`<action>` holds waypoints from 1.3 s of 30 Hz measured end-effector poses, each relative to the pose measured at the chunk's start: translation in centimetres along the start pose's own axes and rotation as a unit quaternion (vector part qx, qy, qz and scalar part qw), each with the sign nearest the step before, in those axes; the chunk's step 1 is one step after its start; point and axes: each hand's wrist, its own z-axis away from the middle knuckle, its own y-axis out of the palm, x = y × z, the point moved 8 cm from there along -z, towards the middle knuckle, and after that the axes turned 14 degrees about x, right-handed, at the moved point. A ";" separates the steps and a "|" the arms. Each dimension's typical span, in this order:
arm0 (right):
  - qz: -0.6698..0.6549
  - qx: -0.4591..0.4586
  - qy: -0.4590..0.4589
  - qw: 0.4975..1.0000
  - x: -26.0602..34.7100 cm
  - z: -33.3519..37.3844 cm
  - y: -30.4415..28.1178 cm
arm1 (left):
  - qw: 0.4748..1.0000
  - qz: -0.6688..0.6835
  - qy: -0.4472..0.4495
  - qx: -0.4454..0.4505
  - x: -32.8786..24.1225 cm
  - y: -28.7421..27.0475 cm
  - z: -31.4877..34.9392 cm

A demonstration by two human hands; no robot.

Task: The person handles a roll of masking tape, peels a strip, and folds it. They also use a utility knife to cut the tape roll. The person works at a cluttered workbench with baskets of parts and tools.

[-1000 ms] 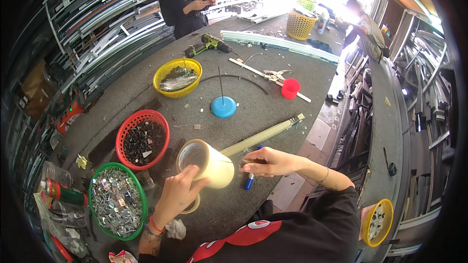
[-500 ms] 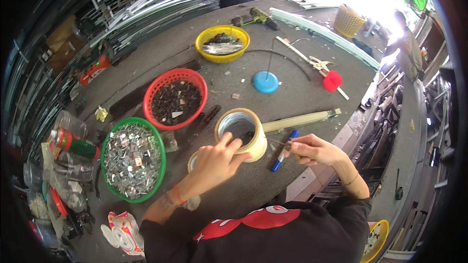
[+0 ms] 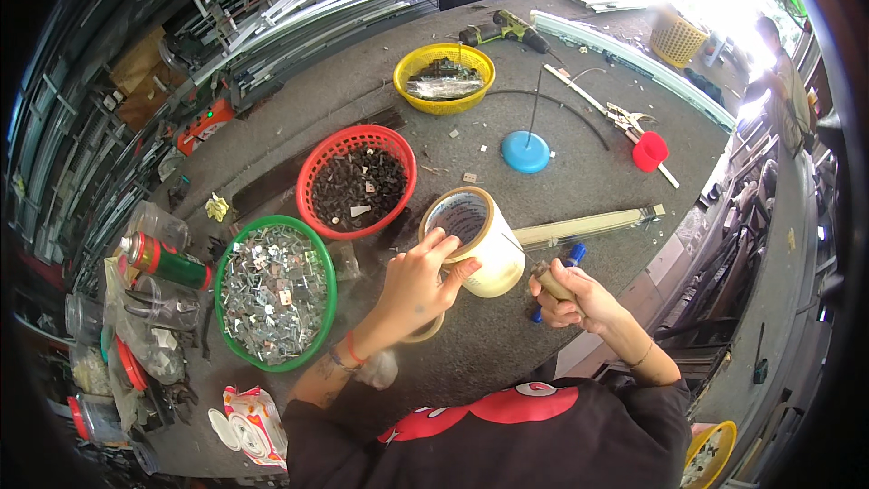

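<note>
My left hand [image 3: 416,281] grips a wide cream tape roll [image 3: 496,267] at its near left rim, with the thumb against the outer side. The roll is tilted, and its hollow core faces up and away. Just right of it, my right hand [image 3: 579,299] is closed round the tan handle [image 3: 554,281] of a tool. A thin shaft seems to point from it toward the roll; its tip cannot be made out. Behind that hand lies a blue marker [image 3: 574,256], partly covered. Part of another tape roll [image 3: 424,333] shows beneath my left wrist.
Left of my hands stand a green basket [image 3: 329,308] of metal pieces and a red basket [image 3: 409,163] of dark pieces. Farther off are a yellow basket [image 3: 489,91], a drill [image 3: 507,29] and a blue disc [image 3: 526,152] with an upright rod. A long strip [image 3: 588,228] lies beyond the roll.
The tape roll has tipped, with more of its outer side showing. My left fingers have shifted onto its rim, and my right hand has turned, showing the tan handle.
</note>
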 end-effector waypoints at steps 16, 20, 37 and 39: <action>0.421 -0.293 -0.103 0.852 2.3 4.8 -0.4 | 0.982 0.162 -0.013 -0.100 2.9 -2.6 -0.9; 0.361 -0.338 -0.122 0.861 1.5 5.5 -1.7 | 0.986 0.155 -0.038 -0.041 3.8 -1.7 -1.3; 0.519 -0.318 -0.117 0.785 6.1 2.9 0.3 | 0.967 0.246 -0.049 -0.032 4.3 -1.3 -0.7; 0.524 -0.328 -0.127 0.776 6.9 2.6 0.3 | 0.970 0.240 -0.031 -0.029 3.9 -1.4 -0.7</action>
